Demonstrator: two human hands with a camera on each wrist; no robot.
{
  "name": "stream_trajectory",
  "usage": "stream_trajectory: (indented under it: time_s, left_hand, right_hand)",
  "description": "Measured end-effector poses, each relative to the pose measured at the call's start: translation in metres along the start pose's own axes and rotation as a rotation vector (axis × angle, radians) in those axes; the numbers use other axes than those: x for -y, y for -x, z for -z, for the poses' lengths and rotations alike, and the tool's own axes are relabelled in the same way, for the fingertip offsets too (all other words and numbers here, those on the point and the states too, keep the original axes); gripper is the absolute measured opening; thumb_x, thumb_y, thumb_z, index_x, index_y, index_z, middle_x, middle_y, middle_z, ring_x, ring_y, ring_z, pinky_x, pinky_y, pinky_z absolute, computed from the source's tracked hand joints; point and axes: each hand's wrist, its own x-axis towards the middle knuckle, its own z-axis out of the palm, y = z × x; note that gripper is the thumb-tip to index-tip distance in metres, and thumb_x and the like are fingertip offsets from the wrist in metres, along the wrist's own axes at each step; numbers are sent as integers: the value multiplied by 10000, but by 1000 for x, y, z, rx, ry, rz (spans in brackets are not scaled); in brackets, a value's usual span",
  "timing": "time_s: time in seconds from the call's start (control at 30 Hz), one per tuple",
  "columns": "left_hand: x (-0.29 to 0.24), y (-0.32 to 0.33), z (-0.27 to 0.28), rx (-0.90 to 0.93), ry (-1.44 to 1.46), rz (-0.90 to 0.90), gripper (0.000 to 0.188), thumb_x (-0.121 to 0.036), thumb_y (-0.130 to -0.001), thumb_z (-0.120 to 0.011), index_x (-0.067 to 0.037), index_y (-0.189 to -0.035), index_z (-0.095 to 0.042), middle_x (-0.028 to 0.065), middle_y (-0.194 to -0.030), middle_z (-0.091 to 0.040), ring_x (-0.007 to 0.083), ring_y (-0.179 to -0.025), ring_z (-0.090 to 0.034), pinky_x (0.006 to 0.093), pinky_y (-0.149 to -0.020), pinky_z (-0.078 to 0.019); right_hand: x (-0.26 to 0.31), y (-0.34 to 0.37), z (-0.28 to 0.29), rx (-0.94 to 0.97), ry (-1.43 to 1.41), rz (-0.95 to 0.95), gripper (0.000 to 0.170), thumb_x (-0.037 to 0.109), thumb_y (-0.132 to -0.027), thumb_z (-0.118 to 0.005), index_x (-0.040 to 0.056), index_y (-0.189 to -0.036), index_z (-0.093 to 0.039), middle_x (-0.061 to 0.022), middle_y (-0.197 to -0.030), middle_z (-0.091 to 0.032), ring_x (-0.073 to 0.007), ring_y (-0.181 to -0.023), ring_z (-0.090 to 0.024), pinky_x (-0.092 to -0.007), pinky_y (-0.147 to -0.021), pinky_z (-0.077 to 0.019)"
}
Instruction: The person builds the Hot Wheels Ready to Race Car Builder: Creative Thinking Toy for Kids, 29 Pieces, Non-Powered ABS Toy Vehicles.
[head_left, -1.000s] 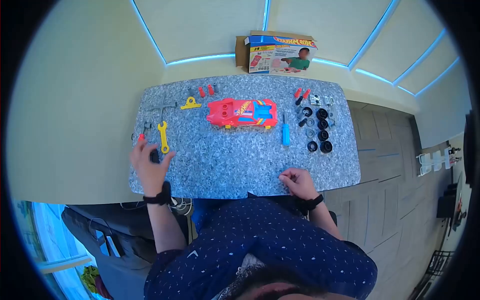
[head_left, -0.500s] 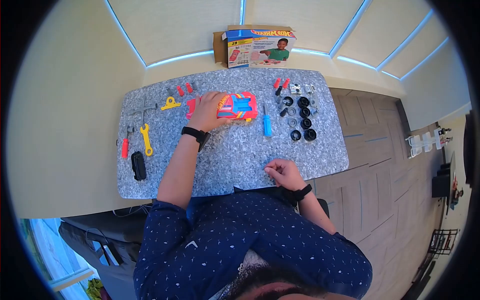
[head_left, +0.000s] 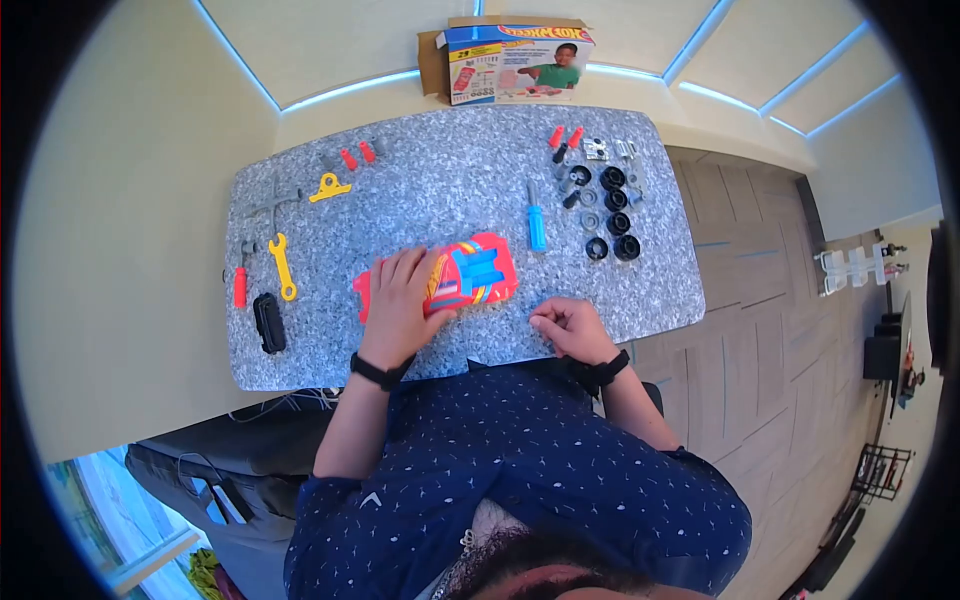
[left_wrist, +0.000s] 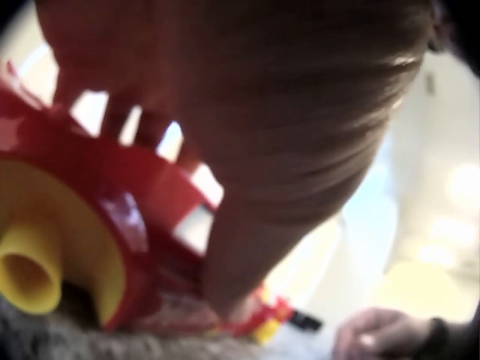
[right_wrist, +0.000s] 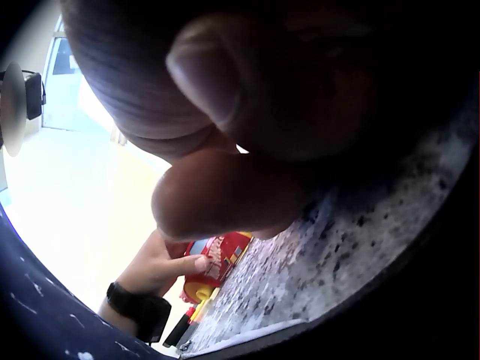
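Note:
The red toy car (head_left: 478, 272) sits near the front of the speckled table, under my left hand (head_left: 398, 312). That hand grips it across the rear half, fingers over the far side and thumb along the near side. In the left wrist view, a yellow hub (left_wrist: 34, 270) juts from the bare wheel well, close to the tabletop. My right hand (head_left: 575, 330) rests idle at the table's front edge, fingers loosely curled and holding nothing, just right of the car. A blue-handled screwdriver (head_left: 537, 228) lies beyond the car's front end.
Several black wheels (head_left: 618, 200) stand in rows on the right. On the left lie a yellow wrench (head_left: 282, 268), a red-handled tool (head_left: 240, 285), a black case (head_left: 268, 323), a grey cross-shaped piece (head_left: 272, 203) and a yellow bracket (head_left: 329, 187). The toy's box (head_left: 515, 68) stands behind the table.
My left hand has gone from the black case at the left to the car, taken hold of it and brought it nearer to me. The right hand has stayed in place.

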Motion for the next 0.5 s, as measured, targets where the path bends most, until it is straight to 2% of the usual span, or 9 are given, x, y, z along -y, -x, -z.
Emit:
stream_trajectory:
  time_s: [0.1, 0.13, 0.23, 0.27, 0.33, 0.4, 0.5]
  left_hand:
    - [-6, 23, 10, 26, 69, 13, 1047, -310, -707, -1005, -100, -1625, -547, 170, -1589, -569, 425, -1496, -495, 602, -1289, -350]
    - [-4, 29, 18, 51, 105, 29, 1117, -305, -662, -1025, -108, -1644, -530, 183, -1634, -537, 437, -1511, -482, 568, -1294, -360]
    - [9, 49, 38, 108, 28, 45, 1152, -288, -657, -1031, -139, -1672, -508, 186, -1689, -487, 456, -1544, -444, 586, -1295, -346]
    - [19, 54, 43, 151, 35, 56, 1211, -278, -626, -1044, -156, -1693, -484, 193, -1716, -459, 463, -1556, -434, 587, -1300, -345]
    - [36, 65, 44, 139, 66, 64, 1211, -263, -630, -1041, -151, -1696, -477, 201, -1709, -462, 468, -1545, -448, 579, -1294, -361]
    - [42, 74, 37, 132, 96, 80, 1215, -251, -638, -1037, -140, -1704, -464, 214, -1708, -459, 469, -1539, -461, 567, -1292, -377]
    - [46, 78, 27, 93, 128, 81, 1204, -237, -656, -1029, -116, -1707, -454, 231, -1692, -466, 464, -1527, -483, 547, -1284, -405]
  right_hand:
    - [2, 0, 2, 7, -18, -29, 156, 162, -1061, -784, 6, -1062, -787, -1, -770, -703, -60, -528, -605, -253, -479, -460]
    - [2, -1, 2, 13, -27, -46, 153, 161, -1061, -784, 8, -1061, -788, -1, -780, -708, -59, -536, -607, -251, -487, -461]
    - [-4, 3, 8, -72, -23, 124, 123, 144, -1033, -811, 24, -1054, -793, -10, -835, -731, -73, -658, -657, -266, -571, -501]
    - [-3, 1, 17, -222, 25, 199, 114, 134, -1019, -821, 27, -1048, -794, -16, -862, -741, -79, -701, -664, -275, -605, -511]
    - [5, -4, 46, -517, 124, 346, 103, 115, -991, -840, 34, -1036, -796, -28, -917, -761, -92, -786, -678, -293, -672, -532]
    - [32, -3, 79, -743, 333, 312, 138, 98, -950, -860, 35, -1054, -795, -59, -987, -772, -147, -829, -689, -318, -724, -546]
    - [31, -15, 121, -827, 559, 282, 319, 156, -916, -898, 27, -1171, -757, -115, -1061, -767, -243, -881, -703, -374, -777, -571]
